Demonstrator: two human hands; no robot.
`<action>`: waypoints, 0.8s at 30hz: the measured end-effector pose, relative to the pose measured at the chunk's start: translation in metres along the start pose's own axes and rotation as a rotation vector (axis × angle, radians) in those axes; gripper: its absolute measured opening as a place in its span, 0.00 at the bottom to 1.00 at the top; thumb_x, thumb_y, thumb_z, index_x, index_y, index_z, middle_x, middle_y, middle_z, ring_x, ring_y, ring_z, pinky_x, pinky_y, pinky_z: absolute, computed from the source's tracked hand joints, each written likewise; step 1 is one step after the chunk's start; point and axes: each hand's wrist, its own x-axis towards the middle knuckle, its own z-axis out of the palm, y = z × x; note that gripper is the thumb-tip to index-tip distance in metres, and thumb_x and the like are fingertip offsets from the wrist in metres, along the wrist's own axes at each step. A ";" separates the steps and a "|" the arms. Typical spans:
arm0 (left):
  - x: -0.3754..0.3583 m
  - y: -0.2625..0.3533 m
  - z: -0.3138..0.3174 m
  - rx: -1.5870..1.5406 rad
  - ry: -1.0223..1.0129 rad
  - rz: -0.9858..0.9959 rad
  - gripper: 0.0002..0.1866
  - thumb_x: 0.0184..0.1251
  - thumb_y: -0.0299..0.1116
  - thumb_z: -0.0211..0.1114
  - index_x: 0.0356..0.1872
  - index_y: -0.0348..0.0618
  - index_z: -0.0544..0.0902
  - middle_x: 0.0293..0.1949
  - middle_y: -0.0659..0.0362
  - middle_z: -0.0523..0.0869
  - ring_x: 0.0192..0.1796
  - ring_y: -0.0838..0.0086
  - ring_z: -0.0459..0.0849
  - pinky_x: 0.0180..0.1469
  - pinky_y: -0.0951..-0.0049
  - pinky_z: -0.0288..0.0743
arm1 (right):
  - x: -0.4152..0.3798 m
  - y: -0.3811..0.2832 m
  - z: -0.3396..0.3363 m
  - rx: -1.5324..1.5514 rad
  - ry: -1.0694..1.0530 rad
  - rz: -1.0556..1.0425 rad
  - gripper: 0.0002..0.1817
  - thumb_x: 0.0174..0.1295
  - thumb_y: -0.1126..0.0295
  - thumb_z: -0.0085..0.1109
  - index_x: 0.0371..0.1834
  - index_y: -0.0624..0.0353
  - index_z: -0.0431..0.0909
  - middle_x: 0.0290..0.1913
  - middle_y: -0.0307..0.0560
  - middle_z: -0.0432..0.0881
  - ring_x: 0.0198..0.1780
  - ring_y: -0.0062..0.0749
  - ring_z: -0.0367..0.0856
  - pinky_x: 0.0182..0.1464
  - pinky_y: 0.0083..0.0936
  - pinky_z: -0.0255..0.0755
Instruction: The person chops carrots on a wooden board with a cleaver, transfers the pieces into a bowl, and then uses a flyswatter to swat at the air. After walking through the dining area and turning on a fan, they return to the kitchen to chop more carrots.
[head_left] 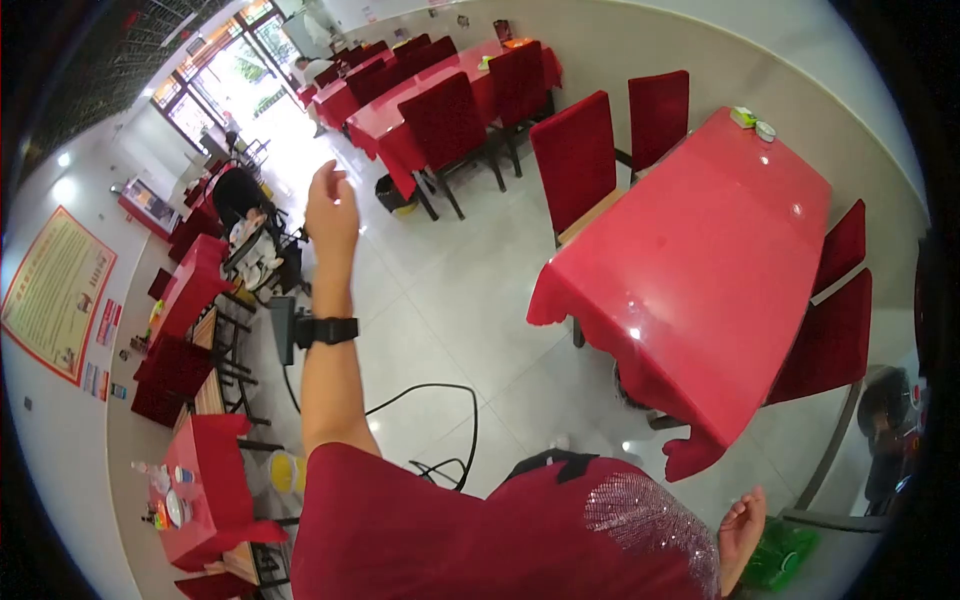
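Observation:
My left hand point(331, 208) is raised out in front over the tiled floor, its fingers loosely bent and nothing in them. A black strap point(333, 330) with a dark box-like device point(284, 330) sits on that wrist, and a black cable point(474, 420) loops beside the forearm. Low at the right, my right hand point(740, 528) hangs by my side, fingers half curled and holding nothing. Closest to it is a green plastic container point(782, 552). The red-covered table point(700, 280) stands ahead of that hand, apart from it.
Red chairs point(574, 160) flank the table at right. More red-covered tables point(400, 115) run toward the bright doorway point(245, 85). At left stand a stroller point(255, 235), a table with dishes point(205, 490) and a yellow bucket point(284, 471). A dark bin point(395, 195) sits on the floor.

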 end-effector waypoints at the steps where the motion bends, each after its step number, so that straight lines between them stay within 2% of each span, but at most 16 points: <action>1: -0.015 0.022 0.005 0.024 -0.057 -0.124 0.16 0.62 0.33 0.55 0.49 0.40 0.75 0.39 0.47 0.81 0.40 0.61 0.80 0.44 0.66 0.73 | 0.004 0.002 -0.010 0.018 -0.039 0.039 0.12 0.61 0.75 0.48 0.48 0.57 0.68 0.31 0.37 0.76 0.24 0.15 0.72 0.22 0.10 0.71; 3: -0.065 -0.020 0.041 0.148 -0.464 0.078 0.12 0.61 0.36 0.57 0.41 0.40 0.76 0.37 0.47 0.80 0.39 0.59 0.80 0.43 0.63 0.72 | -0.002 0.003 -0.004 0.010 -0.039 0.061 0.12 0.61 0.75 0.48 0.48 0.57 0.68 0.31 0.37 0.76 0.24 0.15 0.72 0.21 0.10 0.71; 4: -0.085 -0.012 0.044 0.246 -1.044 0.018 0.16 0.64 0.37 0.57 0.49 0.40 0.74 0.38 0.52 0.82 0.42 0.67 0.79 0.44 0.66 0.71 | -0.004 0.002 -0.001 0.006 -0.037 0.074 0.11 0.61 0.75 0.48 0.48 0.57 0.68 0.31 0.37 0.76 0.23 0.15 0.72 0.21 0.10 0.71; 9: -0.098 -0.001 0.016 0.141 -1.150 0.022 0.22 0.62 0.37 0.60 0.55 0.40 0.71 0.41 0.55 0.83 0.40 0.71 0.79 0.44 0.70 0.73 | 0.006 -0.015 -0.008 0.013 -0.035 0.031 0.11 0.62 0.74 0.48 0.48 0.57 0.68 0.30 0.36 0.76 0.23 0.15 0.72 0.19 0.11 0.71; 12: -0.056 -0.011 0.002 0.142 -0.584 0.009 0.19 0.63 0.34 0.59 0.53 0.38 0.73 0.39 0.55 0.83 0.36 0.75 0.80 0.41 0.76 0.73 | 0.010 -0.015 -0.017 0.027 -0.023 0.004 0.12 0.62 0.75 0.48 0.49 0.57 0.67 0.30 0.36 0.76 0.22 0.15 0.72 0.19 0.11 0.71; 14: -0.055 -0.015 0.004 -0.124 -0.370 -0.081 0.16 0.62 0.32 0.58 0.51 0.38 0.75 0.36 0.56 0.84 0.35 0.76 0.80 0.41 0.76 0.73 | 0.010 -0.010 -0.022 0.070 -0.034 -0.001 0.13 0.62 0.75 0.48 0.50 0.58 0.67 0.30 0.37 0.76 0.22 0.15 0.72 0.19 0.11 0.71; 15: -0.062 -0.011 0.006 -0.121 -0.365 -0.083 0.16 0.62 0.32 0.58 0.51 0.38 0.75 0.36 0.56 0.84 0.35 0.76 0.80 0.41 0.76 0.73 | 0.010 -0.007 -0.024 0.069 -0.040 0.001 0.13 0.62 0.75 0.48 0.50 0.58 0.67 0.30 0.37 0.76 0.22 0.15 0.72 0.19 0.11 0.71; 17: -0.097 0.003 0.019 -0.071 -0.532 -0.152 0.13 0.61 0.27 0.55 0.47 0.38 0.76 0.30 0.58 0.84 0.33 0.77 0.80 0.40 0.77 0.72 | 0.010 0.000 -0.027 0.064 -0.074 0.090 0.13 0.62 0.76 0.47 0.50 0.58 0.67 0.30 0.37 0.76 0.23 0.15 0.72 0.20 0.11 0.71; 19: -0.142 0.002 0.042 -0.261 -0.782 -0.146 0.12 0.59 0.25 0.54 0.44 0.36 0.77 0.24 0.58 0.82 0.30 0.74 0.80 0.36 0.74 0.73 | 0.011 -0.001 -0.030 0.035 -0.101 0.094 0.13 0.62 0.75 0.48 0.51 0.58 0.68 0.31 0.36 0.76 0.23 0.15 0.73 0.21 0.10 0.72; 20: -0.166 0.003 0.051 -0.367 -0.915 -0.217 0.11 0.60 0.24 0.51 0.42 0.36 0.78 0.24 0.59 0.81 0.29 0.75 0.79 0.35 0.75 0.73 | 0.011 0.000 -0.030 0.012 -0.126 0.094 0.13 0.62 0.74 0.48 0.51 0.57 0.68 0.31 0.36 0.76 0.24 0.15 0.74 0.22 0.09 0.73; 21: -0.180 0.017 0.052 -0.310 -1.010 -0.256 0.11 0.61 0.25 0.50 0.42 0.36 0.78 0.23 0.59 0.80 0.28 0.76 0.79 0.34 0.75 0.72 | 0.009 -0.002 -0.028 0.012 -0.126 0.093 0.13 0.62 0.74 0.48 0.51 0.57 0.68 0.31 0.36 0.76 0.24 0.15 0.74 0.22 0.09 0.73; 24: -0.197 0.046 0.051 -0.234 -1.116 -0.391 0.13 0.64 0.28 0.49 0.44 0.36 0.78 0.19 0.60 0.78 0.25 0.77 0.78 0.31 0.75 0.71 | 0.007 -0.011 -0.025 0.021 -0.080 0.034 0.13 0.62 0.74 0.49 0.51 0.58 0.68 0.31 0.36 0.76 0.24 0.15 0.74 0.22 0.09 0.73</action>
